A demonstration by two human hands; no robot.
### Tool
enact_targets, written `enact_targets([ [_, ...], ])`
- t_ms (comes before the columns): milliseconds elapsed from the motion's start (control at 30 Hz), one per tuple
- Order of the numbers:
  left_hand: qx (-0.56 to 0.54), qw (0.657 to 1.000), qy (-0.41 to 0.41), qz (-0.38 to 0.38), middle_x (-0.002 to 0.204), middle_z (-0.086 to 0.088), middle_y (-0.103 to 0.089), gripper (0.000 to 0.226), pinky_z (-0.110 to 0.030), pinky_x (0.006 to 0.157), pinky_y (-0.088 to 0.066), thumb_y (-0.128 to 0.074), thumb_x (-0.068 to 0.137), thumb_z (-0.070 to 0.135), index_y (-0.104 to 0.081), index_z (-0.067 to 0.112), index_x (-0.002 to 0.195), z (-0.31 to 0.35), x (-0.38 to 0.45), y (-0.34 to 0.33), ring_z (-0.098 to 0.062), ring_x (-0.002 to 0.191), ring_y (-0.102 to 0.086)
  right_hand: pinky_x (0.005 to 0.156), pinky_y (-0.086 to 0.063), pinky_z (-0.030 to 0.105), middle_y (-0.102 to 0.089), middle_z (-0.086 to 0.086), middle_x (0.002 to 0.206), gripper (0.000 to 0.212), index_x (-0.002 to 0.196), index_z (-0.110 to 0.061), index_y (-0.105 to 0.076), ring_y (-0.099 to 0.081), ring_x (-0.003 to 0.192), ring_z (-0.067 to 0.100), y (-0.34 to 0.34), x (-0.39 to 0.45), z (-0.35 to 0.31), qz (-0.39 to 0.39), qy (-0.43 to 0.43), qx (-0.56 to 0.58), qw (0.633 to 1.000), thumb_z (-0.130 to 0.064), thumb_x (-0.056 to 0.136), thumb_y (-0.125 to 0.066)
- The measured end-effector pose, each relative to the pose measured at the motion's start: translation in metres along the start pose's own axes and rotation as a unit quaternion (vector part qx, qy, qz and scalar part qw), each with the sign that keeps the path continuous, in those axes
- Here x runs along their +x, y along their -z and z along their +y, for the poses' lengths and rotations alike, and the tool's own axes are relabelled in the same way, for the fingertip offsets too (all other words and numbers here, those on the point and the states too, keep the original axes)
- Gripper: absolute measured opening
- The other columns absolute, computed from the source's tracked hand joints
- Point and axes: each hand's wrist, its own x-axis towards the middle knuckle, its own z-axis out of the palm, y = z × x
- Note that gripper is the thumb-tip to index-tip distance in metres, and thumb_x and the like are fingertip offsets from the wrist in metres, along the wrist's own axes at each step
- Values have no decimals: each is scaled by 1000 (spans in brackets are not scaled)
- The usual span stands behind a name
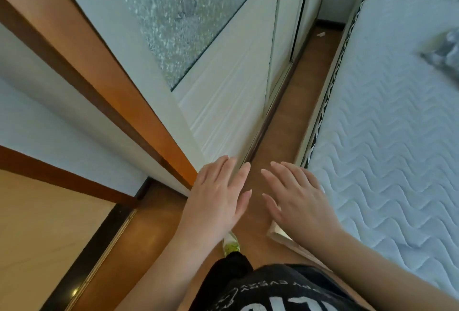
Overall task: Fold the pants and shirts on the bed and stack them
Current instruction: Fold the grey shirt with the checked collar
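Both hands — left hand, right hand — palms down, fingers straight, holding nothing.

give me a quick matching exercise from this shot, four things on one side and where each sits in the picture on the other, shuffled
Things:
1. mattress
2. frosted glass panel
3. left hand
4. grey garment

Places:
A. upper middle, set in the white door
B. right edge, lying on the bed
C. right side, quilted in wavy lines
D. lower middle, fingers straight, holding nothing

Pairs: 1-C, 2-A, 3-D, 4-B
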Motion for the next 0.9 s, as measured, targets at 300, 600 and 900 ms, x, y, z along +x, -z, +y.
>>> enact_targets([
  [300, -2, 998, -67, 12, 140, -8, -57, 49, -46, 107, -41, -48, 97, 44, -54, 21, 140, -49, 102, -7, -30, 132, -50, 102, -45, 43, -60, 6, 133, 52, 131, -17, -59, -56, 124, 25, -5, 64, 7, 8, -125, -19, 992, -45, 94, -36],
  [600, -38, 993, -114, 13, 137, -9, -58, 48, -46, 108, -40, -49, 96, 42, -55, 19, 138, -18, 200, -31, -30, 132, -50, 109, -38, 41, -54, 5, 141, 49, 137, -19, -55, -48, 131, 25, -10, 105, 78, -8, -229, -29, 973, -45, 95, -45],
  [900, -83, 976, -199, 16, 140, -3, -53, 51, -42, 109, -38, -38, 99, 46, -48, 20, 142, 44, 383, -37, -23, 134, -46, 109, -37, 44, -56, 8, 139, 46, 136, -16, -56, -50, 131, 29, 4, 172, 214, 9, -297, -43, 954, -38, 95, -53],
])
